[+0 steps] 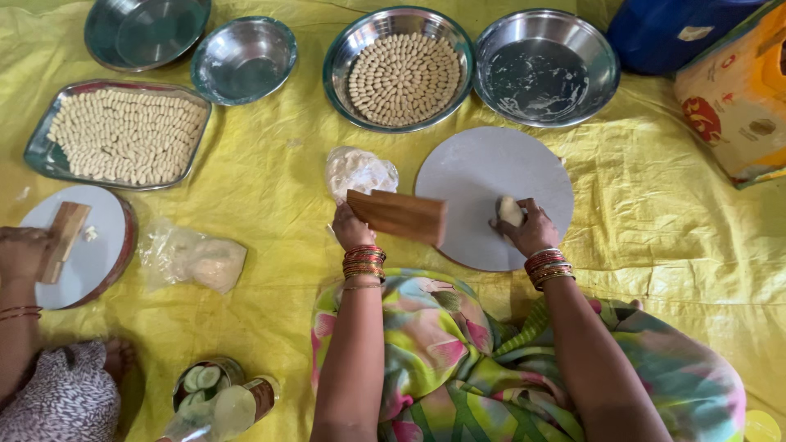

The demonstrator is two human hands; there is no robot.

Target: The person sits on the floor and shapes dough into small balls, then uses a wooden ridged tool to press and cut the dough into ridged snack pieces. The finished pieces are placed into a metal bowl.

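Right fingers [524, 214] curled round a small dough lump [509, 210], pressed on the near right part of the round white board [491, 176]. Right hand [528, 229] resting there too. Left fingers [345, 214] wrapped tight round the left end of a flat wooden block [399, 215], tilted over the board's left edge. Just far-left of the block, a bag of dough [359, 170]. Farther away, a round steel plate of little dough bits [401, 78], an empty plate [547, 65] to its right. Far left, a co-worker's hand [20, 254] on another block [64, 237].

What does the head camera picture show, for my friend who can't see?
A seated person's left hand holds a wooden block while the right hand pinches a dough lump on a round white board. Steel dishes of small dough pieces sit on the yellow sheet.
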